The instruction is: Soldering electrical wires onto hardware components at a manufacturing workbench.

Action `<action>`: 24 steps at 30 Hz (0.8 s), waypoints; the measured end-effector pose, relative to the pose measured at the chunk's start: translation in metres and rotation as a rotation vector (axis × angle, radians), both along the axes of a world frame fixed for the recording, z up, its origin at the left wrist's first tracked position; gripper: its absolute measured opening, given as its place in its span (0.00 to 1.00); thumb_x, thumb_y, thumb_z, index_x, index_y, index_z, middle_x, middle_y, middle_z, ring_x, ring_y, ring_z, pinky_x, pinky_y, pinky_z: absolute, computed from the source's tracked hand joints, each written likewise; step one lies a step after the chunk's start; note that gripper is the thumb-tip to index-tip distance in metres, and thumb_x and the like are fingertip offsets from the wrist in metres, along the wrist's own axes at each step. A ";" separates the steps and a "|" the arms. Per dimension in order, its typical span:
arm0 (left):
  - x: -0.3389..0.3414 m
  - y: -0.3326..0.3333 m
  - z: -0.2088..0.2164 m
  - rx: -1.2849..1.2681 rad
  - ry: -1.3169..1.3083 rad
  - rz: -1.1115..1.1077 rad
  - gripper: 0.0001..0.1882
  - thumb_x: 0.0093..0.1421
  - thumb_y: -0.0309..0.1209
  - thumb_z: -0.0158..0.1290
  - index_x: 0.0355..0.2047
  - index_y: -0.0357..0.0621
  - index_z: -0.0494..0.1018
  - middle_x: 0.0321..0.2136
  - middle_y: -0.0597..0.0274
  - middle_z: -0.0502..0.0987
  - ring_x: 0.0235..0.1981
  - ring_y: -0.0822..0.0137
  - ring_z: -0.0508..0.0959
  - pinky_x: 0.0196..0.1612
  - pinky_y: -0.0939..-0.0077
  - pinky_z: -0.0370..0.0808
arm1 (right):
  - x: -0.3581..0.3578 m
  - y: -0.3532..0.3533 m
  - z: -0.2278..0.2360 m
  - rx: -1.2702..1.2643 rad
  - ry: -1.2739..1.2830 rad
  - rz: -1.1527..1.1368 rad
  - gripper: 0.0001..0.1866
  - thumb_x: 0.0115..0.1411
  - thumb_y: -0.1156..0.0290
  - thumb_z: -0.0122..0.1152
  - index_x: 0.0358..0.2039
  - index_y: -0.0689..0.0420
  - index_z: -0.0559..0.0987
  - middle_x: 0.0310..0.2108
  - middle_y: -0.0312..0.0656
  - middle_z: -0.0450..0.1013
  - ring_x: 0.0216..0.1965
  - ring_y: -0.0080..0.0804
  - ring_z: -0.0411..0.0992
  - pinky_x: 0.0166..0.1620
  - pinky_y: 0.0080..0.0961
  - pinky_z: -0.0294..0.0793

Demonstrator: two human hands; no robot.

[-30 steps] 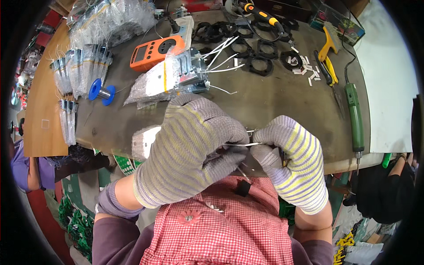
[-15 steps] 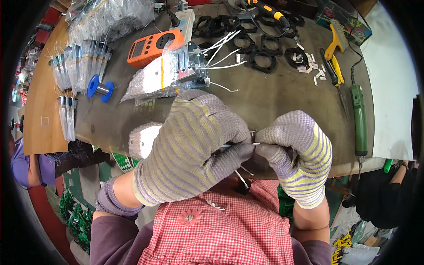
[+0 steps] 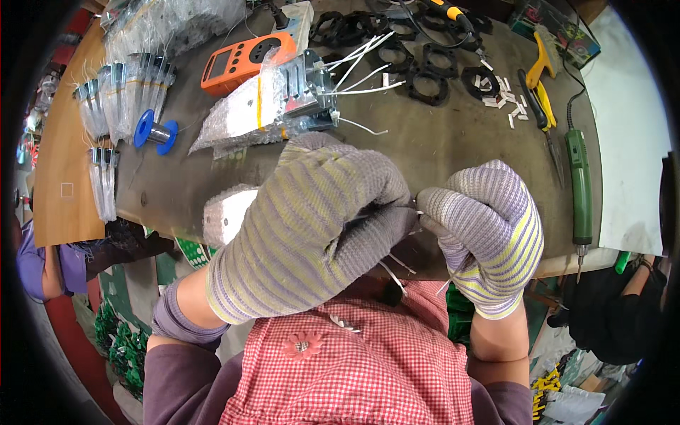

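Observation:
Both my hands wear striped knit gloves and meet close together over the near edge of the table. My left hand (image 3: 319, 219) is closed, thumb pressed against the fingers, and thin white wires (image 3: 393, 278) hang out beneath it. My right hand (image 3: 489, 237) pinches at a tiny white tip (image 3: 419, 212) between the two sets of fingertips; what it belongs to is hidden. Just beyond my left hand lies a bubble-wrapped bundle of metal parts (image 3: 308, 88) with white leads pointing right. A white wrapped piece (image 3: 230, 216) rests beside my left wrist.
An orange multimeter (image 3: 244, 65), a blue solder spool (image 3: 156, 132) and wrapped bundles (image 3: 117, 95) stand left. Black rings (image 3: 427, 88), small white tubes (image 3: 511, 103), yellow-handled pliers (image 3: 542, 106) and a green corded tool (image 3: 579, 188) lie right. People sit at both sides.
My right hand has shifted slightly up and right, its fingertips a little apart from the left ones. The view has shifted slightly. A white wire end now shows below my right hand.

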State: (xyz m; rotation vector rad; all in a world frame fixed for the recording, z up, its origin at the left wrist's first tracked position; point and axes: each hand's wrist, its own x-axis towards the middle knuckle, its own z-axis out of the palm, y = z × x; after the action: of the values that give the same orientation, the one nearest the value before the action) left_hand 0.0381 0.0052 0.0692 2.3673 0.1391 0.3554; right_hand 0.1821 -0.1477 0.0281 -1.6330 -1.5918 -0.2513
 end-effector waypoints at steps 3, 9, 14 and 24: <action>-0.003 0.001 -0.010 0.144 -0.114 0.007 0.05 0.54 0.26 0.56 0.32 0.42 0.74 0.28 0.58 0.74 0.29 0.55 0.73 0.35 0.66 0.70 | -0.001 0.002 0.002 -0.001 -0.045 0.009 0.12 0.37 0.74 0.68 0.27 0.58 0.81 0.25 0.43 0.72 0.24 0.41 0.71 0.27 0.33 0.68; -0.003 0.008 -0.007 0.103 -0.083 -0.047 0.06 0.58 0.30 0.56 0.34 0.42 0.75 0.29 0.60 0.74 0.30 0.60 0.74 0.35 0.68 0.70 | 0.003 -0.010 -0.013 0.147 0.188 -0.381 0.06 0.51 0.75 0.67 0.31 0.59 0.80 0.27 0.43 0.73 0.31 0.36 0.73 0.36 0.27 0.72; -0.002 -0.012 -0.015 -0.253 -0.260 0.157 0.15 0.59 0.37 0.57 0.36 0.37 0.72 0.28 0.60 0.73 0.30 0.69 0.73 0.35 0.72 0.69 | -0.016 -0.019 -0.012 -0.306 0.458 -0.030 0.15 0.42 0.79 0.67 0.34 0.54 0.82 0.23 0.40 0.72 0.23 0.37 0.72 0.27 0.28 0.71; -0.023 -0.030 0.000 0.424 -0.201 0.035 0.17 0.41 0.37 0.66 0.34 0.52 0.79 0.32 0.71 0.78 0.34 0.63 0.75 0.39 0.65 0.68 | -0.031 -0.031 0.023 -0.267 0.475 -0.073 0.10 0.44 0.75 0.73 0.29 0.54 0.83 0.23 0.40 0.71 0.22 0.35 0.72 0.26 0.27 0.70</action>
State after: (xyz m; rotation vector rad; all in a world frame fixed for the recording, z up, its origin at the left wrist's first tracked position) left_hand 0.0151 -0.0245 0.0696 2.7266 0.0101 0.6941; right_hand 0.1512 -0.1791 0.0513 -1.7882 -1.2395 0.3074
